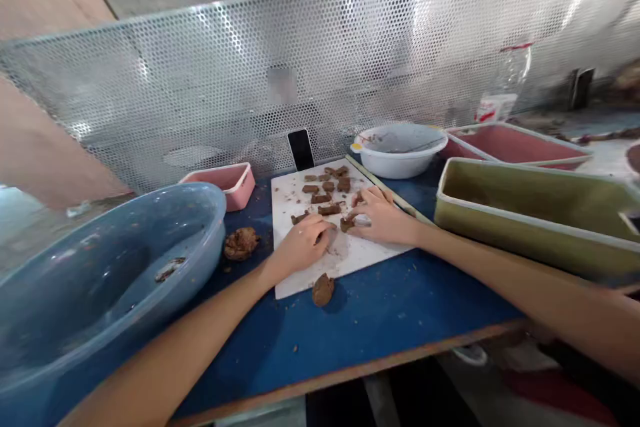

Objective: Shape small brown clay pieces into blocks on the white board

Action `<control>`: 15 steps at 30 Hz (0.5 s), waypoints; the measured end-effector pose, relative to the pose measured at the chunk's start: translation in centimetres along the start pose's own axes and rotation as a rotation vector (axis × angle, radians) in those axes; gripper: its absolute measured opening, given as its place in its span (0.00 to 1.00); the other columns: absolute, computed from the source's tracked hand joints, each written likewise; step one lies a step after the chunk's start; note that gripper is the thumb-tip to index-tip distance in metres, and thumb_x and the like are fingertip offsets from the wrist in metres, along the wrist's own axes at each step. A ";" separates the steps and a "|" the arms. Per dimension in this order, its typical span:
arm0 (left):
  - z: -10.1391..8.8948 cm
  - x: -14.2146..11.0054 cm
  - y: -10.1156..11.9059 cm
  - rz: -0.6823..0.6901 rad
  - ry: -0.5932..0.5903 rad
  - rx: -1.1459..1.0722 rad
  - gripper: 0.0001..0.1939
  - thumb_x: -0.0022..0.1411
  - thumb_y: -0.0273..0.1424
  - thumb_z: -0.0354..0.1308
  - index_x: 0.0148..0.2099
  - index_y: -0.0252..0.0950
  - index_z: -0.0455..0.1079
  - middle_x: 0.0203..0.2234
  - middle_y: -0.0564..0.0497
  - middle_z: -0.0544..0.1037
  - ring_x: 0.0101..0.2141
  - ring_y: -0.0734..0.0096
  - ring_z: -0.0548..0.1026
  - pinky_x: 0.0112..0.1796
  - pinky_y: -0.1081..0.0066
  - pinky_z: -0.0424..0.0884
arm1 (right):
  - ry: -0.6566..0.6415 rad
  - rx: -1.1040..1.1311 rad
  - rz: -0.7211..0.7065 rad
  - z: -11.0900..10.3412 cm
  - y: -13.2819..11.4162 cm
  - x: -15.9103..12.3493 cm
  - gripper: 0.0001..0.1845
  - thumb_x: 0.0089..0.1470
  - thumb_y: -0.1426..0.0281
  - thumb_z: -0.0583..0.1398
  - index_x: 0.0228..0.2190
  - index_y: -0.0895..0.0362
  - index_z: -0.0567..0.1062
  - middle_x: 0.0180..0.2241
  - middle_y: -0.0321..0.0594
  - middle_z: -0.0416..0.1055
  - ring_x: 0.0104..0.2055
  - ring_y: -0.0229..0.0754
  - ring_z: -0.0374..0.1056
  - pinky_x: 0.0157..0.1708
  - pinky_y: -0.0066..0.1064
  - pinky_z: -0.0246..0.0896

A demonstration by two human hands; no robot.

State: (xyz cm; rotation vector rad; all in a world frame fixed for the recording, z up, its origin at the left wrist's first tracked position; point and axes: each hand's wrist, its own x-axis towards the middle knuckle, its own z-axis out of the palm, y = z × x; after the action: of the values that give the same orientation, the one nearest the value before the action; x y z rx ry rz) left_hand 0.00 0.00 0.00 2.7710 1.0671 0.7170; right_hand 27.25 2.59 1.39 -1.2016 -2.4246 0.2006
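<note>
A white board (290,285) lies on the blue table with several small brown clay blocks (328,186) on its far half. My left hand (303,243) rests over the board's near left part, fingers curled inward; whatever they hold, if anything, is hidden. Across from it, my right hand (383,217) has its thumb and fingertips at a small clay piece (347,223) near the board's middle. A long clay piece (329,209) lies just beyond the two hands. At the board's near edge sits a rounded clay lump (323,289).
A large blue basin (200,213) stands left, with a rough clay lump (241,243) beside it. Behind are a pink tub (240,190), a phone (301,149) and a white basin (400,163). A stick (390,193) lies near a green planter (525,220) at right.
</note>
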 end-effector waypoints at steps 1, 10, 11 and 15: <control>0.1 0.1 0.0 0.004 0.013 0.005 0.15 0.78 0.24 0.51 0.54 0.33 0.80 0.44 0.42 0.81 0.48 0.56 0.80 0.54 0.58 0.77 | 0.023 -0.004 0.012 0.0 0.1 0.0 0.18 0.61 0.50 0.72 0.45 0.48 0.89 0.55 0.49 0.74 0.65 0.64 0.63 0.67 0.62 0.54; 0.1 0.2 -0.1 0.042 0.016 -0.014 0.15 0.77 0.24 0.53 0.56 0.37 0.80 0.42 0.44 0.80 0.47 0.58 0.79 0.52 0.59 0.77 | 0.017 -0.075 -0.236 -1.2 1.2 -0.9 0.15 0.72 0.57 0.62 0.44 0.45 0.89 0.57 0.48 0.74 0.60 0.60 0.64 0.60 0.58 0.55; 0.1 0.2 -0.1 0.037 0.018 -0.017 0.15 0.77 0.24 0.53 0.56 0.36 0.80 0.41 0.44 0.80 0.47 0.58 0.79 0.51 0.59 0.77 | 0.011 -0.073 -0.264 -1.3 1.2 -1.0 0.15 0.72 0.58 0.61 0.46 0.45 0.89 0.57 0.48 0.74 0.61 0.60 0.63 0.60 0.58 0.55; 0.1 0.2 -0.1 0.033 0.027 -0.051 0.15 0.77 0.23 0.53 0.56 0.35 0.80 0.41 0.44 0.79 0.47 0.58 0.78 0.52 0.59 0.76 | -0.006 -0.071 -0.354 -1.5 1.1 -1.1 0.16 0.74 0.60 0.59 0.46 0.43 0.89 0.59 0.46 0.74 0.61 0.59 0.63 0.61 0.55 0.55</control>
State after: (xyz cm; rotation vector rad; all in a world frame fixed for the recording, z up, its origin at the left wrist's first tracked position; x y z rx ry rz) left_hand 0.10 0.19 -0.05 2.7491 0.9957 0.7768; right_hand 29.31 2.30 2.02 -0.7792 -2.6177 0.0119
